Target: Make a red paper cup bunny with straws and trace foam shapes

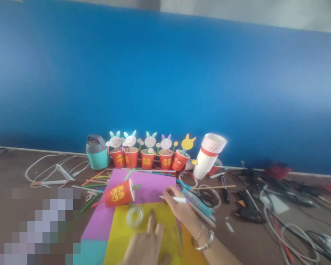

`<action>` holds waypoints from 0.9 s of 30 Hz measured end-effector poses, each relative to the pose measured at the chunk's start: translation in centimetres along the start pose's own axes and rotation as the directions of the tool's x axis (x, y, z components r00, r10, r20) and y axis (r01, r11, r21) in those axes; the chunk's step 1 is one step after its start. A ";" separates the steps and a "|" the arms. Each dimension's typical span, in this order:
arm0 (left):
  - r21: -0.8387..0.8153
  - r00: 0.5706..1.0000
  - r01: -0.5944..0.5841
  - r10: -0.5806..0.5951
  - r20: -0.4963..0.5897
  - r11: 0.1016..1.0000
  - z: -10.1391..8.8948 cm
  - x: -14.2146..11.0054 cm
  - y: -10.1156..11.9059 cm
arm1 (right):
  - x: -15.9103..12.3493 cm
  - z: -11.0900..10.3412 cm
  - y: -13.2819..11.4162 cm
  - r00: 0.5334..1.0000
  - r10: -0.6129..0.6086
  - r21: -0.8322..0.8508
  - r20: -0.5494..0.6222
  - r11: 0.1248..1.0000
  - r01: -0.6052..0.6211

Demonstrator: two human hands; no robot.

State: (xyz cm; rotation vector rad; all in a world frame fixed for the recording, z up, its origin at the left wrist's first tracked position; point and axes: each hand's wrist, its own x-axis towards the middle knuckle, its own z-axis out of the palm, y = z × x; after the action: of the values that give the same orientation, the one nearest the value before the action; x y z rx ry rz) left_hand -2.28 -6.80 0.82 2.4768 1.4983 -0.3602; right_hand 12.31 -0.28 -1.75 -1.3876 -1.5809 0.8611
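My left hand (145, 241) rests on a yellow sheet of paper (121, 239), with its index finger stretched out and nothing visible in it. Just beyond it lies a clear tape roll (134, 217). My right hand (179, 206), wearing bracelets at the wrist, is closed on a white pen (178, 199) whose tip points left, above the paper. A red paper cup (118, 194) with gold characters lies on its side on a purple sheet (151, 186), green strips sticking out of its mouth.
Red cups (148, 160) with paper rabbit heads stand along the blue panel (165, 84). Beside them are stacked white cups (206, 158) and a teal container (97, 156). To the right lie scissors (205, 197), a black glue gun (249, 208) and tangled cables (288, 224).
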 end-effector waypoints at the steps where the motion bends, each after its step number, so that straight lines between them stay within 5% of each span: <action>1: -0.018 1.000 -0.011 0.010 -0.027 1.000 0.0 0.1 -0.3 | 0.2 0.0 0.1 1.000 -0.011 -0.014 -0.003 1.000 0.011; 27: 0.001 1.000 -0.018 0.018 -0.006 1.000 -0.2 0.3 -0.4 | -0.5 0.1 -0.6 0.974 0.219 -0.102 -0.049 0.969 -0.223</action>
State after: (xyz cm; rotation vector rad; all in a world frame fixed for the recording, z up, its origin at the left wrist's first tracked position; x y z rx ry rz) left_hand -2.46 -6.33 0.85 2.4926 1.4775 -0.3497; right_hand 12.00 -0.87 -1.32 -1.6711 -1.4808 0.8854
